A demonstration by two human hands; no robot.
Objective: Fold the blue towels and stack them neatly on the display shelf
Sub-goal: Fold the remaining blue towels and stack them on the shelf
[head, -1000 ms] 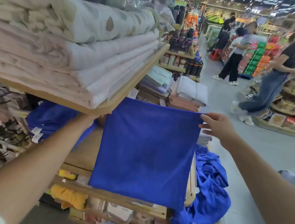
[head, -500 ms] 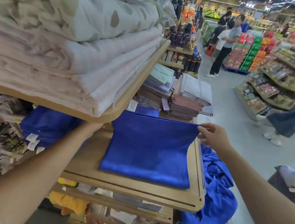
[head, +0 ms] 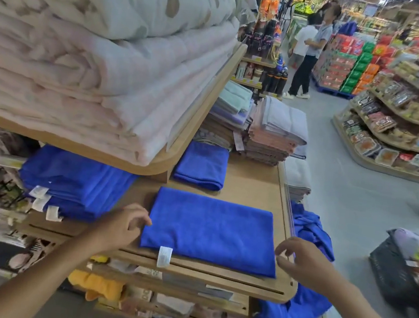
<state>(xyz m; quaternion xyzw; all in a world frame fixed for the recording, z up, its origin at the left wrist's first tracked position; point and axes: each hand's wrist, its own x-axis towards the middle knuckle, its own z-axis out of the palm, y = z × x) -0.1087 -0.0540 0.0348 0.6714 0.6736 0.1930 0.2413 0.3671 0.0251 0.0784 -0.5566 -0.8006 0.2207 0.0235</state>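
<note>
A blue towel (head: 210, 229), folded in half with a white label at its near edge, lies flat on the wooden display shelf (head: 250, 185). My left hand (head: 124, 223) touches its left edge with loose fingers. My right hand (head: 301, 258) hovers open just off its right edge, holding nothing. A stack of folded blue towels (head: 73, 181) sits at the left under the upper shelf. One more folded blue towel (head: 202, 164) lies farther back. Unfolded blue towels (head: 310, 232) hang in a heap off the shelf's right side.
An upper wooden shelf (head: 165, 164) loaded with pale quilts overhangs the left. Stacked pink and grey towels (head: 272, 134) stand at the back. A dark basket (head: 400, 272) sits on the aisle floor at the right. Two people (head: 309, 47) stand down the aisle beside snack shelves (head: 396, 129).
The towel, held up by its top corners a second ago, has been laid down and folded in half on the shelf. Both hands have let go and drawn back to its side edges.
</note>
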